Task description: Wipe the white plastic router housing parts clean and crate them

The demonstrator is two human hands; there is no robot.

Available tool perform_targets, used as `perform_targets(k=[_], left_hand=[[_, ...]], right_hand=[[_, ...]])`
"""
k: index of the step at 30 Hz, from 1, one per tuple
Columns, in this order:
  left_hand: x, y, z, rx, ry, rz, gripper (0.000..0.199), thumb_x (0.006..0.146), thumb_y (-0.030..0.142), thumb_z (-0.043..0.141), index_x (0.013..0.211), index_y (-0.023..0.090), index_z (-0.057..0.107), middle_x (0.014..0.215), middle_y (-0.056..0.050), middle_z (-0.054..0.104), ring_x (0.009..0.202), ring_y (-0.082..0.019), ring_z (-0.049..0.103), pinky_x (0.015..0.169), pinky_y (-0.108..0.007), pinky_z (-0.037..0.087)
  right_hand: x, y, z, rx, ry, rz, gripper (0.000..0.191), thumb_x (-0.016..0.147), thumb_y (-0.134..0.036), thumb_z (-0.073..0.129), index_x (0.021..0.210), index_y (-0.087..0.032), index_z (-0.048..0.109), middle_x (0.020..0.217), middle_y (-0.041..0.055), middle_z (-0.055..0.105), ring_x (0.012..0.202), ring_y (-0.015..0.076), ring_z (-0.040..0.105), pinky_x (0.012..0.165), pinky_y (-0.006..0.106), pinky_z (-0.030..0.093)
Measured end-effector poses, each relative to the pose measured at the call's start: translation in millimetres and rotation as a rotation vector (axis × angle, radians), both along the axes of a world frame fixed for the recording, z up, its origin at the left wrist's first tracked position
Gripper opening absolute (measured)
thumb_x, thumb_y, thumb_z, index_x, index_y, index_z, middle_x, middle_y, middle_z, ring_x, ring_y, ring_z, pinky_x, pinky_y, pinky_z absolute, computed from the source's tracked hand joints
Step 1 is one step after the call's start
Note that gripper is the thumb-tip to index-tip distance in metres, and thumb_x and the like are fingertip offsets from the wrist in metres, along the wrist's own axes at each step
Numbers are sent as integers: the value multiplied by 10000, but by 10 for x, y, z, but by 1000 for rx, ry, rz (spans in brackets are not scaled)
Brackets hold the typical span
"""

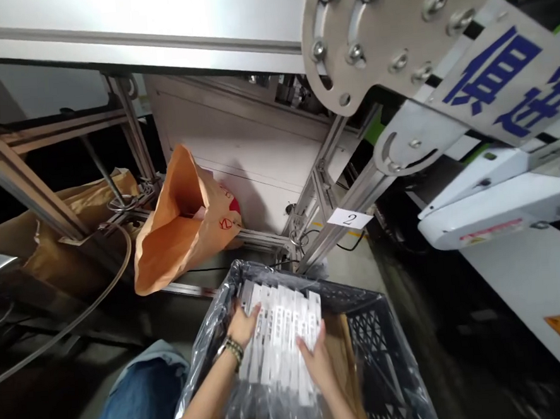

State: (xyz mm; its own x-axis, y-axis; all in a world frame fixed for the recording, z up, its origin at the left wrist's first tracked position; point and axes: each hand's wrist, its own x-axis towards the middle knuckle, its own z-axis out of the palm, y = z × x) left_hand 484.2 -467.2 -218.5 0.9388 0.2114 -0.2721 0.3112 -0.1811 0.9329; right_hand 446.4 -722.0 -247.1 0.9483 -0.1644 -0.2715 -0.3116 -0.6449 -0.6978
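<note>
Several white plastic strips (281, 336) stand side by side as a row inside a black crate (368, 299). Clear plastic film lines the crate and shows along its left wall. My left hand (243, 325), with a beaded bracelet at the wrist, presses on the left end of the row, its thumb over the top. My right hand (317, 359) grips the right end, thumb on the upper face. Together the two hands squeeze the row between them. The far fingers of both hands are hidden behind the strips.
A brown paper sack (177, 241) gapes beyond the crate. An aluminium frame post (338, 231) with a "2" label rises behind it, and a metal beam (131, 32) crosses overhead. A white conveyor arm (497, 196) stands at right; a hose (100, 299) hangs at left.
</note>
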Motion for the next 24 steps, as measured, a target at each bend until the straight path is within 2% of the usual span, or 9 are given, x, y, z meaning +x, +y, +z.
perform_targets(k=[3,6,10,14,16,18,20,21,24], left_hand=[[-218,-166,24,292,-115,-214,681,948,420,643,1564,266,398,1721,-93,254,1581,-359,171,1274,-625,98],[-421,-219,-49,513,-135,-411,633,890,326,703,1496,298,523,1678,-54,360,1582,-340,187,1288,-580,20],[-444,-20,-167,761,-75,-381,590,997,326,570,1561,254,413,1683,-108,340,1576,-343,209,1273,-642,50],[-451,102,-116,890,-39,-341,588,1064,350,381,1601,123,304,1692,-222,257,1561,-396,230,1245,-656,199],[-556,28,-32,906,-101,-451,615,1068,371,308,1620,108,246,1710,-213,185,1584,-385,140,1269,-642,124],[-704,-119,49,881,-217,-682,716,1008,493,464,1636,249,222,1733,-76,155,1599,-325,69,1297,-577,33],[-830,-279,100,843,-298,-928,989,784,553,760,1609,402,237,1722,43,172,1601,-304,85,1300,-559,11],[-869,-345,112,839,-301,-1006,1102,674,479,854,1594,439,248,1714,56,180,1597,-322,110,1291,-596,17],[-887,-425,108,896,-224,-1031,1138,629,157,805,1599,385,255,1710,-21,152,1583,-388,124,1246,-715,52]], right_hand=[[44,58,26,-89,26,22,1069,892,-578,545,1634,-63,-25,1698,258,194,1551,378,314,1183,489,395],[90,-54,158,-150,49,45,941,928,-563,512,1648,-122,98,1683,208,282,1530,326,374,1184,432,393],[15,-63,319,-246,71,41,823,990,-616,374,1647,-153,196,1662,223,316,1495,376,419,1153,494,408],[-128,46,372,-276,71,174,905,974,-582,488,1669,-191,61,1740,206,16,1561,375,289,1184,464,365],[-193,-10,404,-260,101,301,1017,888,-572,655,1666,-289,64,1742,153,-125,1536,371,350,1149,438,412],[-275,-109,440,-250,141,420,1247,714,-580,833,1656,-355,49,1727,137,-203,1515,384,386,1128,436,440],[-386,-165,458,-269,162,518,1480,494,-549,962,1649,-374,52,1723,129,-217,1565,440,229,1187,499,376],[-450,-160,456,-314,158,563,1545,422,-518,992,1648,-371,64,1729,125,-199,1580,471,105,1213,545,329],[-616,-52,425,-512,107,625,1448,513,-329,985,1650,-361,89,1747,106,-118,1562,504,-96,1223,628,290]])
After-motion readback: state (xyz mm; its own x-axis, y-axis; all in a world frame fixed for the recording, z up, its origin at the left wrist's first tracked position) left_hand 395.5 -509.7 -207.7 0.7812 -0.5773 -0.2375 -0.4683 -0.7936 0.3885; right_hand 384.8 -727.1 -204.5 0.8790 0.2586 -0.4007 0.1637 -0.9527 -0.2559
